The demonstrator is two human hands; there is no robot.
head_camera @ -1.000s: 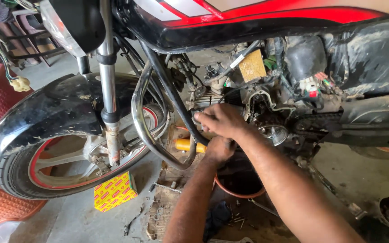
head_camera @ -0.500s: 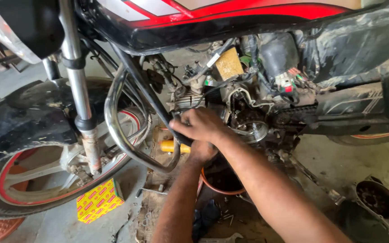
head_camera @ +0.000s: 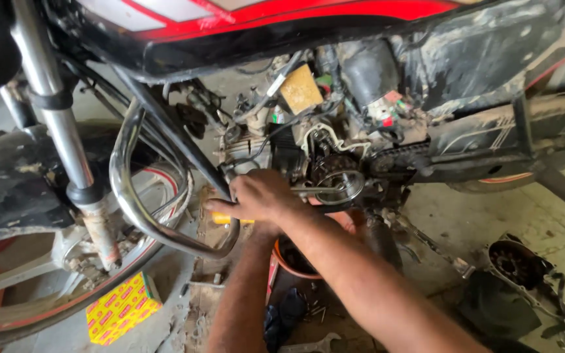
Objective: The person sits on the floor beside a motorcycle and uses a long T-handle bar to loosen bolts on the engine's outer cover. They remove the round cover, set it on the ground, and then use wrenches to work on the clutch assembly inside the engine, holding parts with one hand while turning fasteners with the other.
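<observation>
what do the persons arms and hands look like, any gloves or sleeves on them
Both forearms are bare as far as the picture shows: no sleeves, gloves, watch or bands in view. The right hand is bare too, its fingers smudged with dark grime. The left hand is hidden behind the right one.

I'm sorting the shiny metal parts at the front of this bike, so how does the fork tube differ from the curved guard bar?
The fork tube runs straight and steeply down to the wheel; the guard bar bends in a loop beside the engine. The fork tube looks thicker and ends in a grimy lower leg; the guard bar is slimmer and bright all along. The right hand reaches past the guard bar, not the fork tube. Both are chrome.
</observation>
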